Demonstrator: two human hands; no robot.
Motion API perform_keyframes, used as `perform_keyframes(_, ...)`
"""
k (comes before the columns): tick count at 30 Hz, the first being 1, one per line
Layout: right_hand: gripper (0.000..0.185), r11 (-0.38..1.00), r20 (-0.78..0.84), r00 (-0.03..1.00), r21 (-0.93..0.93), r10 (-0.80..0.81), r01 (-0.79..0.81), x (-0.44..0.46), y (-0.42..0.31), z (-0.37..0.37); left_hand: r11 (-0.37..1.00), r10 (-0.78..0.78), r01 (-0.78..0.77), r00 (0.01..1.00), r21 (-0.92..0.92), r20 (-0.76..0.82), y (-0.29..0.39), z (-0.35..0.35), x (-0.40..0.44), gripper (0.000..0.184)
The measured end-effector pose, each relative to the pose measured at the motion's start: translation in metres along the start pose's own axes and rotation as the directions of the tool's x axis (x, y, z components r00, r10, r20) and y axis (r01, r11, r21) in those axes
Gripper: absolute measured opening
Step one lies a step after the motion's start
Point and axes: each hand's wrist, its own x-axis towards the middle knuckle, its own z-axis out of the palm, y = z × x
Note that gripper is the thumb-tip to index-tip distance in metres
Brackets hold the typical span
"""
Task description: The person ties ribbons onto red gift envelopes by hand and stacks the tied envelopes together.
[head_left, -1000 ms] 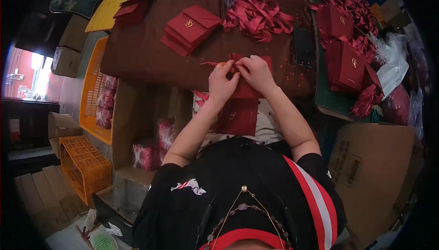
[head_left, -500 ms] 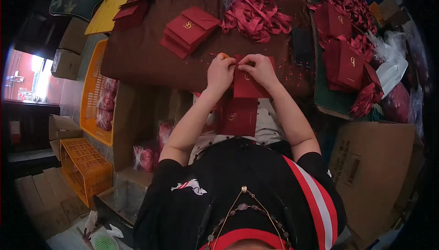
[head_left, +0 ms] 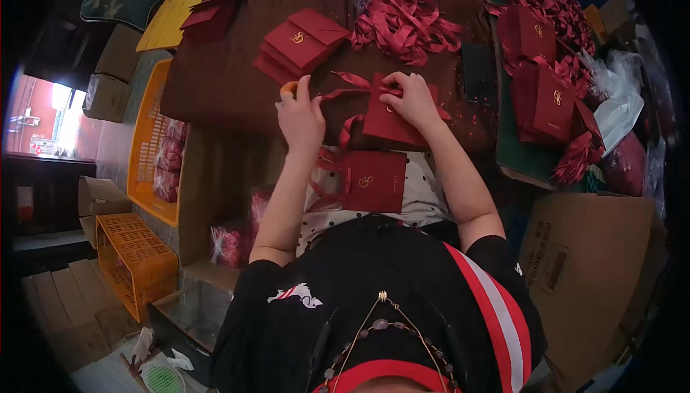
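Observation:
A dark red card envelope [head_left: 381,121] with a gold emblem lies at the table's front edge. At its top, my right hand [head_left: 413,102] is closed in a pinch on a red ribbon [head_left: 352,91]. That ribbon runs left to my left hand [head_left: 302,123], whose fingers are closed on its other end. Something orange [head_left: 288,89] shows at the left fingertips, too small to name. Another ribbon length [head_left: 346,133] hangs below the envelope's left side. On my lap rests a second red envelope [head_left: 381,181] with a gold emblem and ribbon at its left.
Stacked red envelopes [head_left: 302,37] and a heap of loose ribbons [head_left: 406,26] lie on the brown-covered table [head_left: 215,91]. A dark flat object [head_left: 476,73] sits right of them. More envelopes [head_left: 546,102] fill the right side table. Orange crates [head_left: 136,256] and a cardboard box [head_left: 589,264] stand beside me.
My left hand has moved left, away from my right hand, drawing the ribbon out between them. My right hand stays at the envelope's top. The envelope has tilted slightly.

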Motion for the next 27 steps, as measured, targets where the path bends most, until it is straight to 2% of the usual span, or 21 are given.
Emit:
perform_keyframes(1, 0.038, 0.999, -0.034, 0.999, -0.024, -0.024, 0.023, 0.002, -0.001, 0.002, 0.996, 0.060, -0.059, 0.998, -0.066, 0.006, 0.010, -0.006, -0.006, 0.038)
perform_keyframes(2, 0.038, 0.999, -0.035, 0.999, -0.025, -0.026, 0.025, 0.004, 0.001, 0.001, 0.977, 0.161, -0.156, 0.987, -0.149, 0.027, 0.021, -0.007, -0.014, 0.036)
perform_keyframes(3, 0.038, 0.990, -0.005, 1.000, 0.144, -0.002, 0.003, 0.005, 0.001, -0.003, 0.941, 0.261, -0.245, 0.964, -0.233, 0.042, 0.030, -0.006, -0.021, 0.034)
perform_keyframes(4, 0.038, 0.951, 0.032, 0.999, 0.308, 0.017, -0.026, 0.005, -0.003, -0.009, 0.898, 0.355, -0.287, 0.921, -0.334, 0.162, 0.033, 0.001, -0.028, 0.035)
perform_keyframes(5, 0.035, 0.922, -0.079, 0.996, 0.383, -0.030, 0.058, 0.002, -0.006, -0.016, 0.914, 0.359, -0.294, 0.907, -0.279, 0.220, 0.037, 0.009, -0.038, 0.035)
perform_keyframes(6, 0.031, 0.948, -0.163, 0.984, 0.293, -0.074, 0.120, -0.002, -0.003, -0.027, 0.925, 0.362, -0.305, 0.890, -0.227, 0.278, 0.041, 0.015, -0.044, 0.036)
perform_keyframes(8, 0.023, 0.963, -0.305, 0.932, 0.119, -0.195, 0.241, -0.013, -0.003, -0.060, 0.931, 0.342, -0.277, 0.889, -0.236, 0.306, 0.045, 0.011, -0.040, 0.037)
perform_keyframes(9, 0.021, 0.984, -0.288, 0.950, 0.086, -0.123, 0.153, -0.023, -0.002, -0.077, 0.940, 0.319, -0.249, 0.886, -0.235, 0.337, 0.044, 0.009, -0.039, 0.038)
perform_keyframes(10, 0.020, 0.997, -0.271, 0.961, 0.049, -0.051, 0.067, -0.034, 0.001, -0.092, 0.924, 0.348, -0.278, 0.895, -0.261, 0.278, 0.043, 0.012, -0.039, 0.036)
perform_keyframes(11, 0.020, 0.982, -0.294, 0.938, -0.098, -0.185, 0.163, -0.040, 0.006, -0.105, 0.923, 0.348, -0.276, 0.895, -0.268, 0.279, 0.042, 0.014, -0.040, 0.036)
perform_keyframes(13, 0.020, 0.897, -0.161, 0.927, -0.351, -0.339, 0.267, -0.057, 0.014, -0.124, 0.921, 0.371, -0.307, 0.881, -0.241, 0.294, 0.042, 0.016, -0.039, 0.037)
perform_keyframes(14, 0.024, 0.883, -0.084, 0.935, -0.367, -0.343, 0.291, -0.063, 0.021, -0.127, 0.920, 0.372, -0.307, 0.880, -0.244, 0.295, 0.042, 0.017, -0.038, 0.037)
perform_keyframes(15, 0.024, 0.885, -0.084, 0.937, -0.369, -0.338, 0.285, -0.066, 0.028, -0.128, 0.919, 0.373, -0.308, 0.880, -0.245, 0.295, 0.042, 0.017, -0.039, 0.037)
perform_keyframes(17, 0.027, 0.746, 0.111, 0.887, -0.501, -0.448, 0.439, -0.071, 0.039, -0.129, 0.917, 0.378, -0.311, 0.876, -0.250, 0.299, 0.044, 0.018, -0.039, 0.037)
perform_keyframes(18, 0.030, 0.693, 0.147, 0.851, -0.519, -0.504, 0.500, -0.070, 0.043, -0.127, 0.921, 0.370, -0.303, 0.877, -0.243, 0.307, 0.044, 0.017, -0.039, 0.038)
perform_keyframes(19, 0.030, 0.694, 0.146, 0.851, -0.518, -0.504, 0.500, -0.067, 0.047, -0.125, 0.926, 0.360, -0.296, 0.879, -0.233, 0.314, 0.044, 0.017, -0.039, 0.038)
perform_keyframes(21, 0.031, 0.598, 0.283, 0.739, -0.445, -0.612, 0.666, -0.060, 0.054, -0.123, 0.925, 0.355, -0.282, 0.879, -0.254, 0.317, 0.043, 0.015, -0.039, 0.038)
perform_keyframes(25, 0.032, 0.614, 0.337, 0.741, -0.417, -0.580, 0.670, -0.050, 0.052, -0.124, 0.926, 0.343, -0.262, 0.885, -0.272, 0.314, 0.043, 0.013, -0.041, 0.038)
perform_keyframes(27, 0.030, 0.666, 0.322, 0.765, -0.377, -0.558, 0.644, -0.046, 0.044, -0.127, 0.933, 0.324, -0.243, 0.888, -0.266, 0.325, 0.044, 0.013, -0.043, 0.039)
